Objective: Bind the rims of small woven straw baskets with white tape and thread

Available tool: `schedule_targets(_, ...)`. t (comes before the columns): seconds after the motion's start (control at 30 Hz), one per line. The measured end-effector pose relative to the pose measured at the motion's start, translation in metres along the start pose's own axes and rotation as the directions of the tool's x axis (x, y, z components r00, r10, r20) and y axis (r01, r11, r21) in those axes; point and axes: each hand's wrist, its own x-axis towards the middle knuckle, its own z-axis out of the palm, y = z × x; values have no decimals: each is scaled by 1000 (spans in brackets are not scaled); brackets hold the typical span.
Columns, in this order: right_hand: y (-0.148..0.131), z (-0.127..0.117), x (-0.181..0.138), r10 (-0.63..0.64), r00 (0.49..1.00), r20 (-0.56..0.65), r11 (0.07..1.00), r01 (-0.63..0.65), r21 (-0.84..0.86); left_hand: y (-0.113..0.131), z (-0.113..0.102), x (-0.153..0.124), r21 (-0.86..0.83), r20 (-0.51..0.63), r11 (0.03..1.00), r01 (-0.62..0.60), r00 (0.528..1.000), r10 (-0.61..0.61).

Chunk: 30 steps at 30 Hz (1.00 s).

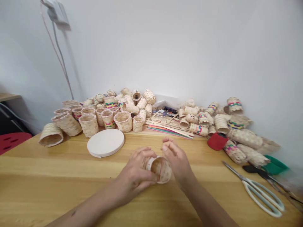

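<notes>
- At far left on my feed I see a red plastic stool seat (11,142) with oval holes, below the edge of the light wooden surface (59,195).
- Along the white wall stands a large heap of pale woven wood-strip baskets (90,124), some banded in pink, green and yellow.
- In front of the heap lies a round white disc (105,142), flat on the surface.
- The left hand (136,167) is curved around a small woven wood-strip cup (161,170), its fingers wrapped over the cup's near side and holding it tilted on its side, above the surface.
- Inside the cup I see a thin red strand (160,172).
- The right hand (176,159) sits just beside the cup, with its fingers curled and bunched; I cannot tell whether they pinch it.
- Behind the hands lies a bundle of long multicoloured strips (165,130).
- Further right sits a red fabric pouch (217,141), beside more woven baskets (234,108).
- At far right I see long steel scissors (258,192) with white loop handles, near a black-handled tool (267,175) and a green plastic piece (276,164).
</notes>
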Motion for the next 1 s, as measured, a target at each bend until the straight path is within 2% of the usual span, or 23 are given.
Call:
schedule_targets(0.07, -2, -5, 4, 114, 993, -11, 947, -105, 303, 1, 0, 0, -85, 40, 995, 53, 998, -50)
schedule_targets(0.13, -7, -7, 4, 190, 979, 77, 797, -200, 570, 0, -2, 0, -212, 59, 964, 160, 987, -151)
schedule_targets(0.2, -13, -9, 3, 198, 958, 205, 684, -285, 671, -4, -6, -1, -358, 82, 902, 240, 971, -226)
schedule_targets(0.23, -15, -11, 4, 192, 950, 246, 680, -310, 665, -6, -8, -1, -420, 97, 870, 258, 966, -240)
schedule_targets(0.3, -12, -24, 11, 206, 962, 180, 774, -272, 571, -10, -12, -1, -506, 135, 822, 260, 966, -221)
schedule_targets(0.33, -7, -35, 17, 213, 974, 81, 838, -225, 497, -11, -14, -1, -534, 153, 806, 256, 967, -206)
schedule_targets(0.37, -1, -47, 24, 206, 975, -88, 906, -156, 394, -12, -16, -1, -555, 168, 792, 254, 967, -193)
schedule_targets(0.43, 12, -76, 39, 189, 947, -260, 942, -100, 322, -13, -19, 0, -580, 197, 772, 260, 964, -177)
schedule_targets(0.5, 20, -98, 49, 168, 930, -328, 961, -81, 264, -14, -20, 0, -586, 220, 763, 273, 960, -174)
schedule_targets(0.57, 18, -107, 49, 151, 935, -321, 974, -86, 208, -15, -21, 0, -587, 235, 759, 283, 956, -174)
schedule_targets(0.63, 10, -100, 42, 162, 960, -228, 980, -128, 155, -16, -20, 0, -591, 234, 755, 284, 956, -177)
schedule_targets(0.7, -1, -84, 31, 184, 982, 34, 982, -186, 43, -17, -19, -1, -598, 227, 752, 279, 958, -176)
schedule_targets(0.73, -7, -75, 26, 189, 957, 219, 982, -185, -39, -17, -19, -1, -601, 225, 749, 278, 958, -176)
schedule_targets(0.77, -11, -67, 22, 188, 905, 382, 981, -158, -109, -18, -19, 0, -607, 224, 745, 277, 959, -173)
schedule_targets(0.83, -17, -54, 15, 177, 785, 594, 978, -72, -196, -18, -20, 0, -616, 226, 737, 278, 959, -173)
schedule_targets(0.9, -20, -46, 11, 152, 750, 644, 980, -31, -195, -19, -20, 1, -615, 227, 734, 286, 957, -182)
schedule_targets(1.0, -20, -40, 7, 117, 757, 643, 991, -43, -130, -22, -20, 1, -617, 222, 732, 289, 956, -190)
